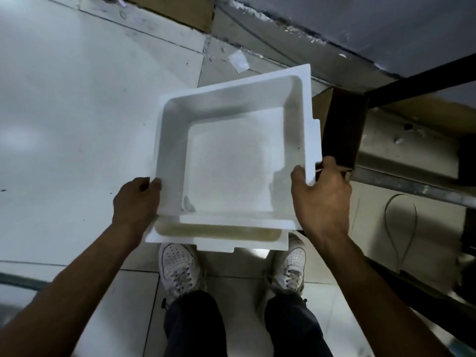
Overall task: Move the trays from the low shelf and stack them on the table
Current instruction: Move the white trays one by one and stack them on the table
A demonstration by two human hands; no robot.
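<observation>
Two white trays, nested and slightly offset, hang level over the floor ahead of the person's shoes; left hand and right hand each close a grip on opposite side rims; no table is in view

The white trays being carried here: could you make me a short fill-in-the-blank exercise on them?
1. The upper white tray is held by ___ hands, the left hand and the right hand.
2. Below it, a second tray juts out toward the person's ___.
3. The upper tray holds ___.

Missing words: two; shoes; nothing
</observation>
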